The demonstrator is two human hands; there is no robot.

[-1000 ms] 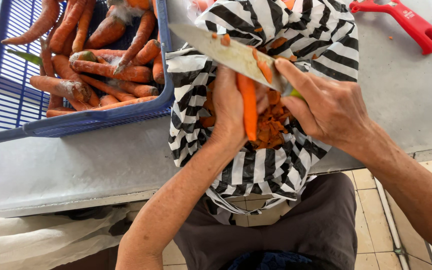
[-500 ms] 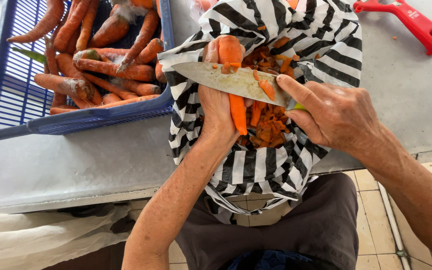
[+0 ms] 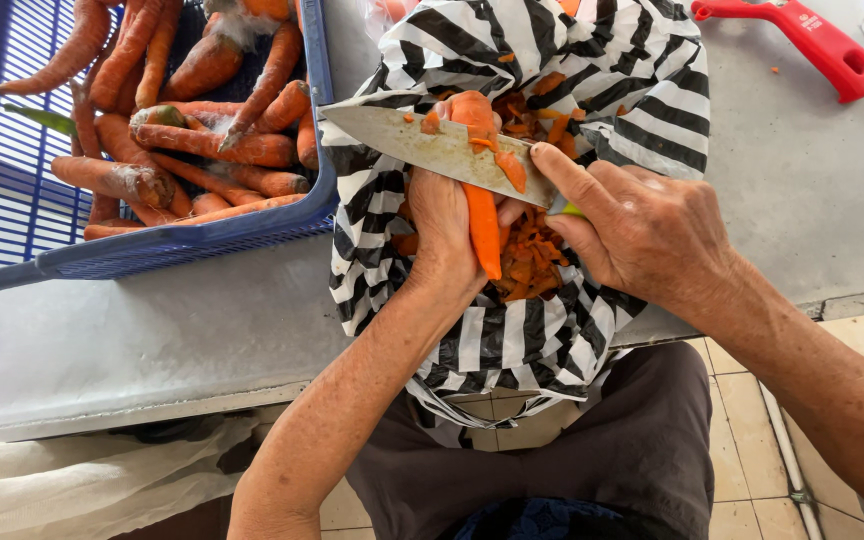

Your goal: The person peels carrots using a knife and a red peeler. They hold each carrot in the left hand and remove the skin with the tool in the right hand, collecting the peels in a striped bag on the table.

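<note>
Edges/room: grey flat worktop, front edge runs just below your wrists; bare stretch to the right of the bag & in front of the crate; tiled floor beyond the edge

Item 1: your left hand, clenched round a peeled bright-orange carrot, held over the bag mouth, tip pointing toward you

Item 2: your right hand, gripping the handle of a broad steel-bladed kitchen knife; forefinger along the spine, blade lying flat across the carrot's upper part, peel scraps stuck on the steel. Qty 1

Item 3: black-and-white striped plastic bag, open, draped over the worktop edge onto your lap; holds a heap of orange carrot peelings, too many to count

Item 4: blue slatted plastic crate, touching the bag's left side; holds unpeeled soil-dusted carrots, approx a dozen-plus visible, exact no. can't tell

Item 5: red plastic-handled tool, far right, well apart from both hands. Qty 1
</note>
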